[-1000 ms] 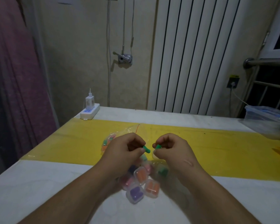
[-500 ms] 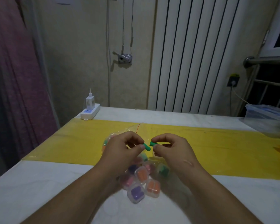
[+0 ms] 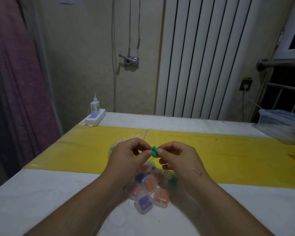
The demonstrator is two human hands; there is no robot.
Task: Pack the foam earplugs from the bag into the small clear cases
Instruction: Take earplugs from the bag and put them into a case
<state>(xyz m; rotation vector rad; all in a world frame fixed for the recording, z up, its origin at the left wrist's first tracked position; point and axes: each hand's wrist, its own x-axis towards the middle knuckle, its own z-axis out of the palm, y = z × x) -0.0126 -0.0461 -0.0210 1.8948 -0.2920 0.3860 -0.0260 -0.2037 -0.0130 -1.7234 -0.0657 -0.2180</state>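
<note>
**Step in hand: pairing two plugs for one case**

State. Both hands are raised above the table (image 3: pixel 41 201). Two green plugs (image 3: pixel 154 151) sit touching each other between the hands. The left hand (image 3: pixel 126 160) has its grip closed on the green foam, thumb against forefinger. The right hand (image 3: pixel 180 162) has its grip closed on the foam from the other side. Which plug belongs to which hand cannot be told.

The bag (image 3: pixel 140 134) lies on the yellow strip (image 3: pixel 228 159) just behind the hands, with loose plugs showing in it at its left. The cases (image 3: pixel 149 184) lie in a heap beneath the wrists. Those in view hold purple, orange, pink or green foam. Whether an empty, open case is among them cannot be seen.

Procedure (recommended):

1. Line the two plugs up side by side, ends level, so that they enter a case together.
2. Pass the pair into one grip. Pinch lightly, since foam probably springs back and a crushed plug may push the lid up.
3. Use the freed hand to pick an empty case from the heap.
4. Seat the pair flat, then press the lid until it shuts.

Caution. The plugs are held over the heap; a dropped plug is likely to fall among the cases.
</note>
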